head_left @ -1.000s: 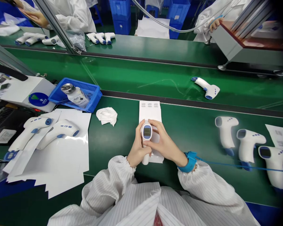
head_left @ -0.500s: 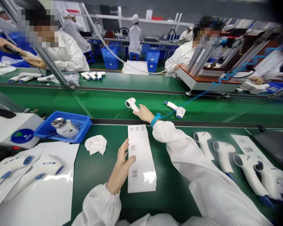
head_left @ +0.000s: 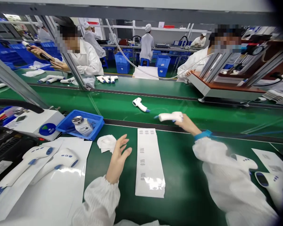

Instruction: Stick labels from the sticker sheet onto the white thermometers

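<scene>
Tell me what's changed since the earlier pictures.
The thermometer gun held a second ago went forward onto the green belt and was let go. The right hand now holds a second thermometer gun, which had lain on the belt; the left hand is empty. The printed sheet, crumpled tissue and blue tray stayed put.

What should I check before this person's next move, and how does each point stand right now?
1. Right hand holding the gun-shaped white plastic device with blue trim: ok, grasped at its head end.
2. Held device lifted off the glossy green belt: cannot tell from this angle.
3. Held device apart from the second white gun-shaped device: ok, a gap shows.
4. Held device's screen readable: not ok, no screen visible.
5. Left hand free: ok, open and holding nothing.
6. Long white printed sheet uncovered: ok, neither hand over it.
</scene>
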Demonstrator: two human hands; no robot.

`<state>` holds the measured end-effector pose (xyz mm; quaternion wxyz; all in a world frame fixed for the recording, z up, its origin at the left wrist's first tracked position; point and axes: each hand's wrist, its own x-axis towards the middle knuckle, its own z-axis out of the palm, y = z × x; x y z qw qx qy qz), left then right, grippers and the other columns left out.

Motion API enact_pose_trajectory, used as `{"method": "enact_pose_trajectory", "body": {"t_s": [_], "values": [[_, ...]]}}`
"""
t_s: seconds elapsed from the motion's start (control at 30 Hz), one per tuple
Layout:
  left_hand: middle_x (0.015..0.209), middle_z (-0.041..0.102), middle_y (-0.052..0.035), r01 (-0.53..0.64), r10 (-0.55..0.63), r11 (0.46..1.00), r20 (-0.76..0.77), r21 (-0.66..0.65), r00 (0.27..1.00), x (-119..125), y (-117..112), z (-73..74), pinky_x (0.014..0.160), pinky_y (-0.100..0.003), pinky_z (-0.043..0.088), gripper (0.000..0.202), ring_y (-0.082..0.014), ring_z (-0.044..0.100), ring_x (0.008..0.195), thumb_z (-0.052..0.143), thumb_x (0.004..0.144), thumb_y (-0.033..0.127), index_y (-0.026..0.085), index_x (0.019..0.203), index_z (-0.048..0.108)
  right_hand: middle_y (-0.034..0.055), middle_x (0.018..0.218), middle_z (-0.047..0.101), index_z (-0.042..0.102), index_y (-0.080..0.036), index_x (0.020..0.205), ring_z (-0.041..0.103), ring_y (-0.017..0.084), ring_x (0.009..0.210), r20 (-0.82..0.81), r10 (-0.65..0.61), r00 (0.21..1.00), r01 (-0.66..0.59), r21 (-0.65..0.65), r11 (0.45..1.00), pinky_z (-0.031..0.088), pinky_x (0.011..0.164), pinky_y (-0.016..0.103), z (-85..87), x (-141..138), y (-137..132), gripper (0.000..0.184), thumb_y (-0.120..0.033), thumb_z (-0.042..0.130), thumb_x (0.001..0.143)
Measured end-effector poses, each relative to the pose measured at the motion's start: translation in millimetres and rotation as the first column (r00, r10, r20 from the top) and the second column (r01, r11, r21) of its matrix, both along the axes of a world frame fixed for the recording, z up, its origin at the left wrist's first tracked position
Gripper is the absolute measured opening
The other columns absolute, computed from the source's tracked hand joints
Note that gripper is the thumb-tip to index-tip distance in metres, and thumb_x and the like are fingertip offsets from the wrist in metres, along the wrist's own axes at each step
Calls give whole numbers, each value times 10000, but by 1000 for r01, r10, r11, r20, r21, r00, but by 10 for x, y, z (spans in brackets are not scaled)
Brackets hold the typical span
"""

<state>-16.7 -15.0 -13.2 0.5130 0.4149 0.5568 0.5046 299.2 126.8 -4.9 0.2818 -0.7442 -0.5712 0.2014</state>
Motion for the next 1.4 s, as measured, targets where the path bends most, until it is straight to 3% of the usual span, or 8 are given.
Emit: {"method": "enact_pose_trajectory", "body": {"t_s": [0.1,0.17,0.23,0.4,0.7,1.13,1.27,1.4], "values": [[1197,582,-86,234,-217,971,225,-50,950,133,135,29,1032,-406,387,684,-242,538,1168,651,800,323,256,1418,365,35,1013,680,575,-182,1129,645,204,868,-252,599,760,-613,27,789,519,766,315,27,-416,-476,481,-121,683,664],[1042,623,-64,503,-418,856,415,-118,808,218,119,41,851,-391,499,833,-217,643,919,688,762,273,279,1473,254,36,1072,647,559,-217,1169,631,207,940,-267,756,597,-768,83,635,520,818,339,45,-677,-811,466,-128,651,720],[834,611,-8,612,-468,777,514,-147,719,276,45,38,589,-306,513,916,-149,609,608,681,743,205,304,1498,173,64,1173,590,538,-241,1223,585,233,1072,-190,751,632,-745,117,657,496,914,389,41,-867,-1078,476,-174,654,767],[821,543,33,201,-128,967,384,-154,914,165,-113,-12,396,-161,386,875,-74,494,516,628,793,165,418,1483,153,77,1147,590,596,-245,1119,595,244,1068,-153,601,785,-592,103,799,506,926,440,-168,-1061,-1473,253,-225,598,868],[864,565,32,208,-139,962,342,-175,929,169,-255,-231,966,-413,496,789,-201,659,1004,672,831,271,358,1474,223,71,1071,683,702,-244,901,622,261,1015,-135,572,809,-559,127,820,533,854,462,-580,-1225,-1900,160,-157,568,885],[1439,444,-48,193,-193,978,13,-80,981,306,-320,-303,1054,-392,388,652,-237,517,1246,581,905,311,352,1464,248,40,946,698,634,-223,745,602,256,945,-147,518,843,-513,75,855,437,811,423,-607,-1334,-1837,131,-102,649,796],[1367,504,-32,182,-183,981,-10,-73,983,319,-318,-309,1040,-386,394,638,-208,564,1159,572,907,292,355,1455,251,29,868,655,575,-209,697,600,219,885,-315,604,732,-616,73,784,461,802,380,-401,-1317,-1945,203,-9,604,695],[1270,554,-30,174,-173,981,19,-86,985,341,-321,-257,983,-364,444,659,-185,604,1053,578,895,281,346,1460,244,2,852,622,547,-198,672,596,120,660,-736,547,399,-818,-17,575,486,621,264,-62,-1191,-2054,168,-41,607,687]]}}
